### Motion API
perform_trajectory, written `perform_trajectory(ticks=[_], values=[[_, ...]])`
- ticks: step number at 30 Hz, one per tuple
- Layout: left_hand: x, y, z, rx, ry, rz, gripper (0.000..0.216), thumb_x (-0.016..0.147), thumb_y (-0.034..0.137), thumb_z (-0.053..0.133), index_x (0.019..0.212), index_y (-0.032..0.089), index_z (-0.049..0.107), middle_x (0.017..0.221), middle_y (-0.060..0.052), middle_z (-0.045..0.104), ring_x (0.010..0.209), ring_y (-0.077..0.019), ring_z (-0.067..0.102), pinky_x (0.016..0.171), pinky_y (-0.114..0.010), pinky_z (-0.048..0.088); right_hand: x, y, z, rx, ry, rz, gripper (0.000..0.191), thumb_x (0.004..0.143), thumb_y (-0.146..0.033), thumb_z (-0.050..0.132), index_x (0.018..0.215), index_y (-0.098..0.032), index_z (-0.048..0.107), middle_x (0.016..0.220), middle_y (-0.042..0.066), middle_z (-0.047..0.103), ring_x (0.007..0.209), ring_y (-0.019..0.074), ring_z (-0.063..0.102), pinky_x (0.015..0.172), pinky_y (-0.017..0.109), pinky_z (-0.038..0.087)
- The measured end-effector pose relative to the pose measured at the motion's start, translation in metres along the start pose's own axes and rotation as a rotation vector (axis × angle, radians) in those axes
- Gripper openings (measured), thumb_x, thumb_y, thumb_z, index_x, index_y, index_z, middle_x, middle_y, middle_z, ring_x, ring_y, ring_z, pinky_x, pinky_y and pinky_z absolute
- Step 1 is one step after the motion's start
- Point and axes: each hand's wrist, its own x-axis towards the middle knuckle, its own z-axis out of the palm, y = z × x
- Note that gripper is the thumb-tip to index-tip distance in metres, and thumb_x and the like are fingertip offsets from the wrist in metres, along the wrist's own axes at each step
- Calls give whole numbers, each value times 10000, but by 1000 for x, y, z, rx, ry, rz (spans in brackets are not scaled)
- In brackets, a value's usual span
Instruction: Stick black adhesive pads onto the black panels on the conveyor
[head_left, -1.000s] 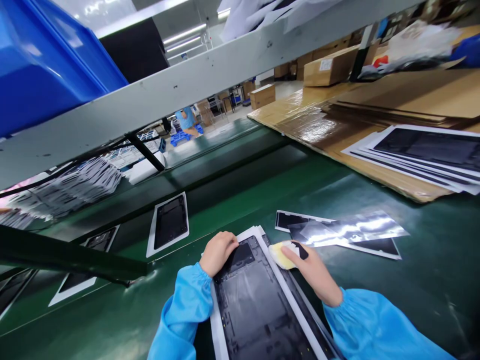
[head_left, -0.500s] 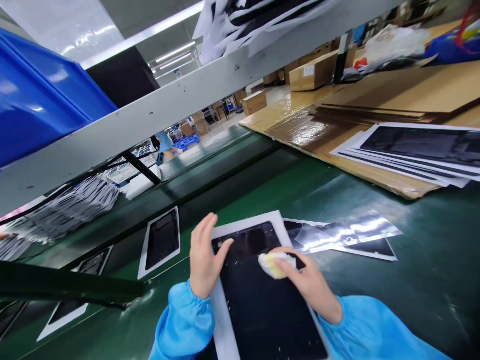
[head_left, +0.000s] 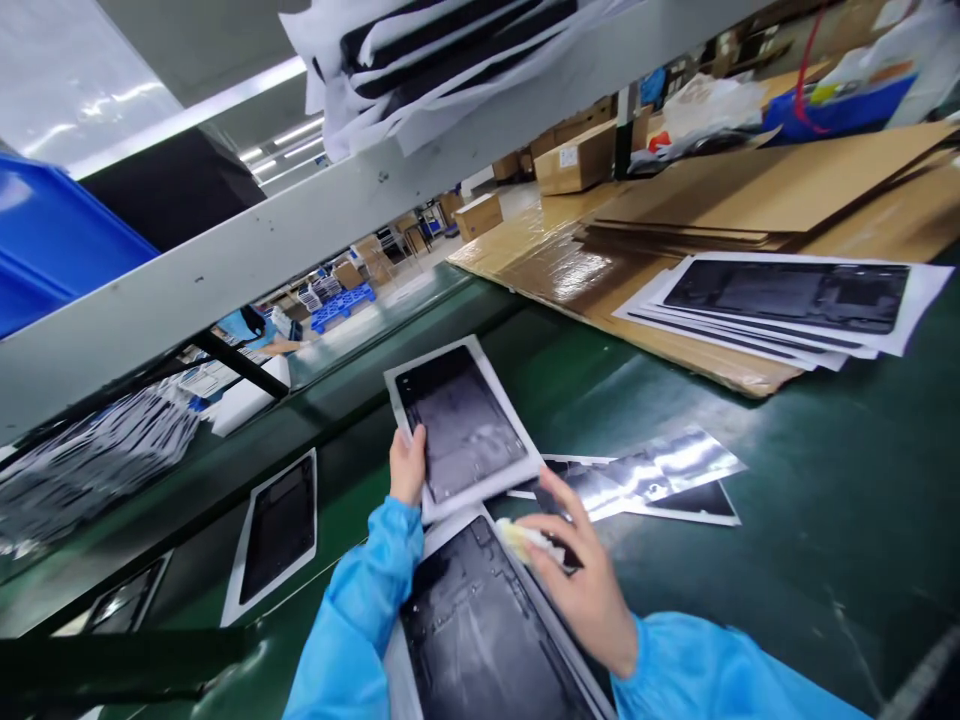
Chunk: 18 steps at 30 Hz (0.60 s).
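A black sheet is held up and a yellow pad is kept low.
The black sheet (head_left: pixel 461 425) is held above the pile (head_left: pixel 480 640) by the left hand (head_left: pixel 409 468). The grip is closed on its white edge, likely so the dark face is not smudged. The yellow pad (head_left: pixel 519 538) is pinched in the right hand (head_left: pixel 589 590), just over the pile on the green surface (head_left: pixel 787 500). Shiny film (head_left: pixel 660 465) lies beside.

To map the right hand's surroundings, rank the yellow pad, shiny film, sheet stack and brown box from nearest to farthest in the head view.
1. yellow pad: under the right hand.
2. shiny film: just to the right, on the green belt.
3. sheet stack: farther right, on the cardboard.
4. brown box: far back, past the cardboard.
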Motion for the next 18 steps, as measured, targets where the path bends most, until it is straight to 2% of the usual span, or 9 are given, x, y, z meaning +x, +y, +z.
perform_trajectory(ticks=[2,4,6,9,12,14,16,18], values=[[39,-7,13,37,64,-57,216,884,311,595,907,97,607,920,-89,668,908,-218,636,838,-313,495,-10,0,5,-21,-107,16,161,935,-321,550,944,-271,703,1432,28,355,1244,303,405,1026,431,372],[67,-15,23,92,100,-101,182,920,269,564,938,93,604,939,-84,655,881,-198,635,823,-342,509,-15,2,7,-45,-152,19,161,934,-310,544,959,-286,701,1428,21,358,1257,313,379,1037,466,350],[82,-21,27,155,112,-115,183,935,270,561,988,101,602,980,-74,638,883,-183,628,821,-369,519,-16,5,8,-55,-163,26,161,927,-300,541,959,-286,698,1420,26,366,1265,319,361,1042,494,334],[90,-23,25,270,95,-73,209,926,284,584,1054,120,599,1070,-76,610,968,-203,603,867,-411,506,-14,8,7,-57,-177,33,175,911,-277,523,953,-278,693,1409,35,375,1266,324,353,1046,525,317],[85,-16,22,390,48,45,252,895,228,615,1115,110,579,1193,-107,561,1131,-268,526,980,-500,421,-12,8,7,-68,-180,25,185,905,-268,514,945,-269,694,1404,44,380,1273,329,337,1059,557,282],[72,-9,27,451,-29,161,256,876,177,612,1112,83,583,1222,-140,551,1201,-306,474,1046,-524,342,-11,6,8,-76,-180,10,180,906,-269,522,946,-264,698,1398,53,389,1274,331,336,1067,565,262],[47,-2,37,490,-160,296,222,860,156,606,1071,89,612,1205,-148,574,1213,-305,472,1080,-486,315,-9,4,9,-75,-174,-21,174,904,-266,532,946,-258,701,1387,60,407,1266,327,355,1077,558,249],[12,3,48,513,-334,437,206,831,175,639,1035,147,644,1207,-106,593,1197,-267,498,1082,-428,339,-7,1,6,-68,-143,-45,172,904,-270,537,944,-254,703,1381,62,418,1258,320,374,1089,546,233]])
